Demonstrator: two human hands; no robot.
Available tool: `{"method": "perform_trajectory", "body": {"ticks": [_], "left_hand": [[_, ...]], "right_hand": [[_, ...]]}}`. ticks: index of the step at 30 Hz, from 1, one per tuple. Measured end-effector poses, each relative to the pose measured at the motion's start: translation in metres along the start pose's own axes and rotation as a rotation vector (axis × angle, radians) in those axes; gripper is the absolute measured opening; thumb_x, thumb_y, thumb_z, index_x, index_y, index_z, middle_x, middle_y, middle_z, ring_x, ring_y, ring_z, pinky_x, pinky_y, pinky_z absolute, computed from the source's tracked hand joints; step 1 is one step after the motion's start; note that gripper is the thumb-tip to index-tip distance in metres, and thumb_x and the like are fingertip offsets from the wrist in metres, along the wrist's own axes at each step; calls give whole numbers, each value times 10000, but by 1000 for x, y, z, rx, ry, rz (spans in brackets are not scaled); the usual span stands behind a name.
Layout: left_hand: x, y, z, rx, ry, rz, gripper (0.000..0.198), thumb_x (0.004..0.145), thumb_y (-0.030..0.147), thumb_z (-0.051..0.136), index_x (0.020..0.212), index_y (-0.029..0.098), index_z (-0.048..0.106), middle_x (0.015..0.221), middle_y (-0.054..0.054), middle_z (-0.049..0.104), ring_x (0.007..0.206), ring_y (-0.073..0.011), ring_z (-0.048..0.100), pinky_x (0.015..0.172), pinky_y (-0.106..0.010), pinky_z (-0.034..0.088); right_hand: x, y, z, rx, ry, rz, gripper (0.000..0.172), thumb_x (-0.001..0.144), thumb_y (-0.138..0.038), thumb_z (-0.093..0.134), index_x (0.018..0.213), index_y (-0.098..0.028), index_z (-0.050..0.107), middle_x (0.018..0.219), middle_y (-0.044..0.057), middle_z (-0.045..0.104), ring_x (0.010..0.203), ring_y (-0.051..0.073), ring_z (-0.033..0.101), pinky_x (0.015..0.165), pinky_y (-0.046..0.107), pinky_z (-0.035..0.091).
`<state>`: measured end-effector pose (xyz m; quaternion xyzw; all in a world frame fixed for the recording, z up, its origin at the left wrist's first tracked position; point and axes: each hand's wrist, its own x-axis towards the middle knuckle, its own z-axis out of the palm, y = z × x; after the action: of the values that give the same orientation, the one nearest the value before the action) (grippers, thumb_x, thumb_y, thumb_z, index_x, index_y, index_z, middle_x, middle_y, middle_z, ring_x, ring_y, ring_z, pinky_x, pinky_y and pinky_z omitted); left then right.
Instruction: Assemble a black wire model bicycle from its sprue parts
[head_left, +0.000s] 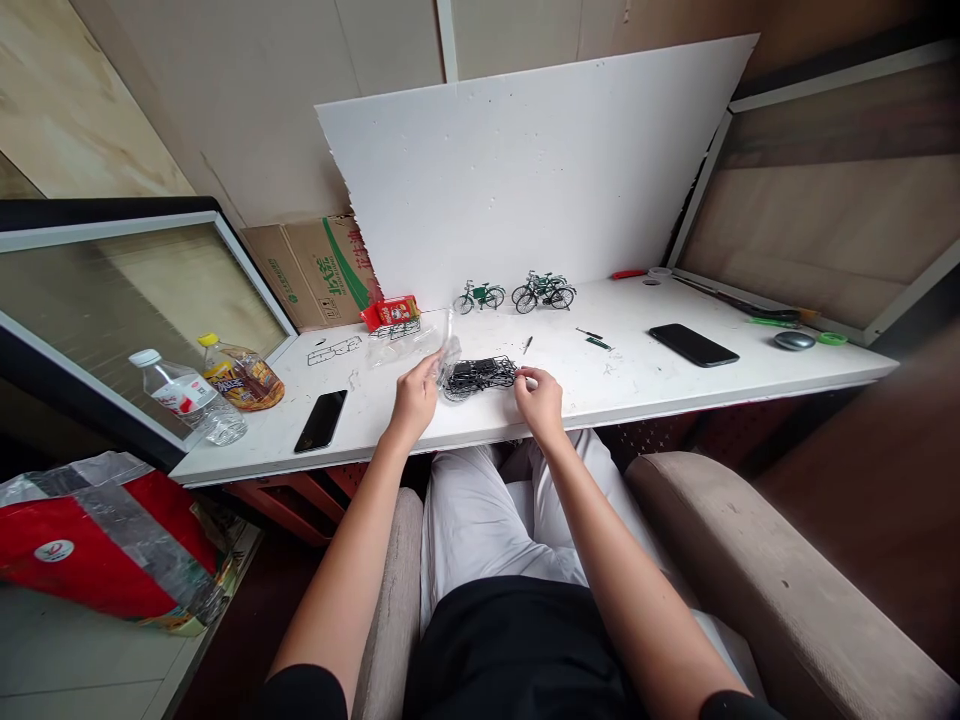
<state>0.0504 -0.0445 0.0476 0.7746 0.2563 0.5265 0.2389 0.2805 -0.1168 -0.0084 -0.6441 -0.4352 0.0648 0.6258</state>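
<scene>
Flat on the table near its front edge lies a tangled bundle of black plastic model parts [480, 378]. My left hand [415, 402] is at its left end, fingers closed on a crumpled clear plastic bag [451, 345]. At the bundle's right end my right hand [539, 403] is closed, with its thumb and fingertips pinching the edge of the black parts. What exactly sits between those fingertips is too small to see. Behind the bundle stand small green-and-black model bicycles [481, 297], one apart and others close together at the right.
A phone [321, 420], two bottles [187, 395] and a flat parts frame [334, 350] lie or stand left. A red packet [390, 312] is near a cardboard box [311, 270]. Rightward are a black phone [693, 345], a mouse [794, 341] and small tools. A white board [525, 180] stands behind.
</scene>
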Motion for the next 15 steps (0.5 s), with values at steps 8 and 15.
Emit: {"method": "perform_trajectory", "body": {"ticks": [8, 15], "left_hand": [[12, -1, -12, -199, 204, -22, 426, 1065, 454, 517, 1300, 158, 714, 1328, -171, 740, 1245, -290, 720, 1159, -466, 521], [20, 9, -32, -252, 299, -52, 432, 1026, 503, 586, 1242, 158, 729, 1294, -174, 752, 1188, -288, 748, 1115, -461, 552]], "right_hand": [[-9, -8, 5, -97, 2, -248, 256, 877, -153, 555, 1021, -199, 761, 1077, 101, 781, 1109, 311, 597, 1031, 491, 475], [-24, -22, 21, -89, -116, -347, 263, 909, -160, 570, 1087, -201, 760, 1135, 92, 776, 1139, 311, 591, 1061, 499, 451]]}}
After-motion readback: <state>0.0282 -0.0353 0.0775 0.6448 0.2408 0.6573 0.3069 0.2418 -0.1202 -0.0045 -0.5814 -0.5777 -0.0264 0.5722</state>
